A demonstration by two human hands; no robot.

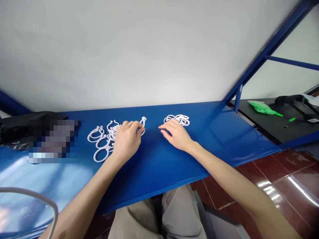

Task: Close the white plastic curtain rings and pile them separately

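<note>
My left hand [128,137] is closed in a pinch on a white plastic ring [144,120] with a small eyelet on top, like a curtain ring; part of it is hidden by the fingers. Beside and behind that hand lies a loose group of similar white eyelet rings [101,155], some overlapping. My right hand [175,135] has its fingers apart and holds nothing that I can see. Just beyond its fingers is a small heap of plain white rings [184,120], partly covered by the hand.
The blue tabletop [159,166] meets a pale wall [149,59]. At the left lie a black bag [32,122] and a blurred-out flat object [53,139]; a white cable [30,191] curves nearby. A black table [271,127] at the right bears a green bag [264,108].
</note>
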